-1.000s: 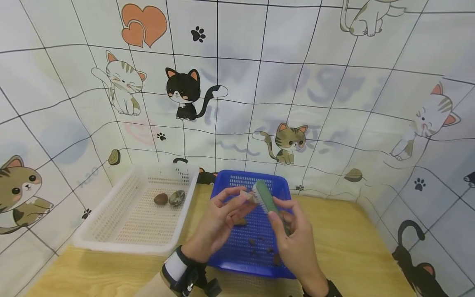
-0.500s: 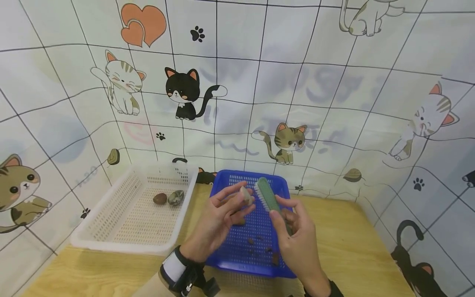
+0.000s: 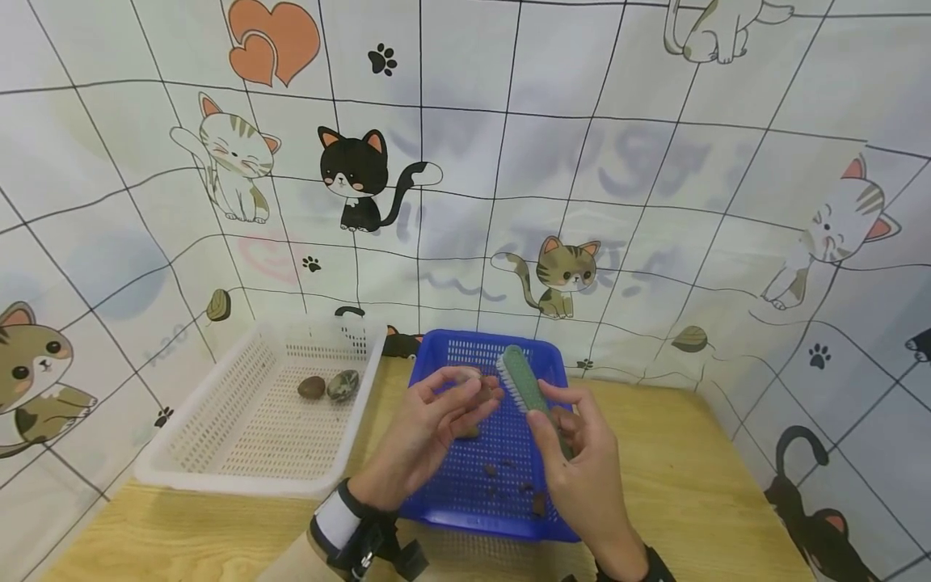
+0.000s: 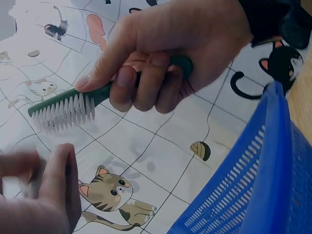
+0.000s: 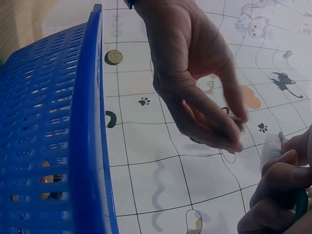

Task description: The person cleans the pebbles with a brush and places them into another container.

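In the head view my left hand pinches a small pale stone between thumb and fingertips, which hide most of it. The right hand grips a green brush by its handle, white bristles turned toward the left hand. Brush and stone are a little apart. Both hands are above a blue perforated basket. Inside it lie a brown stone, partly hidden by the left hand, a reddish-brown piece and several small dark bits.
On the left stands a white perforated basket holding a brown stone and a grey-green mottled stone. Both baskets rest on a wooden table. A cat-print sheet rises behind and at the sides.
The brush has drawn slightly away from the stone. My left fingers have shifted the stone, which showed clearly half a second ago and is now mostly covered.
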Demonstrator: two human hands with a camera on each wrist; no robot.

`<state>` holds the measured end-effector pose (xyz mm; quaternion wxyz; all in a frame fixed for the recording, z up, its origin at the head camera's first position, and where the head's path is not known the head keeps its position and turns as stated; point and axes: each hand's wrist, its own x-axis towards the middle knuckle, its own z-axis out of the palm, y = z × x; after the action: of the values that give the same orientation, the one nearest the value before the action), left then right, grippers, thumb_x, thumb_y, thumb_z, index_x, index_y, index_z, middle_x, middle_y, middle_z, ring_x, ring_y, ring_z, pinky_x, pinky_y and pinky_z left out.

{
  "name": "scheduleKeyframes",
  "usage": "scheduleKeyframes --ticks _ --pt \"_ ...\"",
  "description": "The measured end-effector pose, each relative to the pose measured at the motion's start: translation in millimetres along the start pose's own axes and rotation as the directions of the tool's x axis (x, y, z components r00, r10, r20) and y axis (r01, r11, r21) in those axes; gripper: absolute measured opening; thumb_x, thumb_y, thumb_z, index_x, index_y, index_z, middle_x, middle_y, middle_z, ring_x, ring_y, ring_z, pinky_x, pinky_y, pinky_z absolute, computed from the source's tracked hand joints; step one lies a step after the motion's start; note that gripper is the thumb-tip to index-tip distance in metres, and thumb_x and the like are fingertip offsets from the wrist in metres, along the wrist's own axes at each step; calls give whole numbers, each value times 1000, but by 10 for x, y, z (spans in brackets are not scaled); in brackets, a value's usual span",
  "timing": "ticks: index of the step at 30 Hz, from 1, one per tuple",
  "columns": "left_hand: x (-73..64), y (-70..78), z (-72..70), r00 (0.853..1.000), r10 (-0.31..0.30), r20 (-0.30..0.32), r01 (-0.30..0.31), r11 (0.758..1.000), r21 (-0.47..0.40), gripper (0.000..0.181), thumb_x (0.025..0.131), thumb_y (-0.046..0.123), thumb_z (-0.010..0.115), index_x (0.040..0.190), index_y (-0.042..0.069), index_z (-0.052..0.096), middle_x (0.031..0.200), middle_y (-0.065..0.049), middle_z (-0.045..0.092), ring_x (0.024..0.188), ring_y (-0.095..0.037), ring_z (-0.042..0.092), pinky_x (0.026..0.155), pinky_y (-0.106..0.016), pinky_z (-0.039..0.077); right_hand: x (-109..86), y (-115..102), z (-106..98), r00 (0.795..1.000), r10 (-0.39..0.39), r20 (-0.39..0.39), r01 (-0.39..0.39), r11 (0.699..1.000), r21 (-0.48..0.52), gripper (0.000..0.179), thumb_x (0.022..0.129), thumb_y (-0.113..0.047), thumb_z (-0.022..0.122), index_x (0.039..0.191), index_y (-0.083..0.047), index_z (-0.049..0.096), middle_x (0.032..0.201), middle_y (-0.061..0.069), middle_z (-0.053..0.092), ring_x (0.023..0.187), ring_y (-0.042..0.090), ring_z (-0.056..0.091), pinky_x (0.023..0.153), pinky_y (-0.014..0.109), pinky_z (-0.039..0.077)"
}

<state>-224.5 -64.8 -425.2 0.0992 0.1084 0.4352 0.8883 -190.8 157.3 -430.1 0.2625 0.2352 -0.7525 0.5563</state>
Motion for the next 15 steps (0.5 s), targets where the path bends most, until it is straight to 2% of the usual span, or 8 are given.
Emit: scheduleKeyframes --ticks 2,6,11,15 --pt "16 -9 -2 999 -16 -33 16 1000 -4 26 118 1 63 144 -1 65 133 -12 84 124 -19 85 119 -31 64 2 0 3 1000 2 -2 -2 1000 0 28 112 6 69 139 6 64 126 31 84 77 5 71 60 26 55" --pt "43 -28 -22 996 -57 -70 59 998 28 42 120 2 61 160 -7 56 141 -17 83 126 -18 85 120 -28 62 -2 1 1 1000 10 -5 -10 1000 3 28 112 6 69 140 6 64 129 30 83 78 5 72 61 25 56" --pt "44 -46 -50 996 -82 -38 85 992 89 47 121 8 61 165 -8 53 157 -25 72 133 -26 83 121 -30 62 -11 -1 -8 1000 -10 -1 10 1000 -2 28 112 6 68 140 6 64 128 31 84 83 3 74 67 26 57" --pt "37 -45 -57 995 -103 2 102 989 111 49 123 11 57 167 -9 51 162 -31 68 134 -29 83 119 -29 63 -7 17 -8 1000 -9 10 9 1000 -4 29 113 6 68 142 5 63 115 24 87 86 4 75 68 26 58"
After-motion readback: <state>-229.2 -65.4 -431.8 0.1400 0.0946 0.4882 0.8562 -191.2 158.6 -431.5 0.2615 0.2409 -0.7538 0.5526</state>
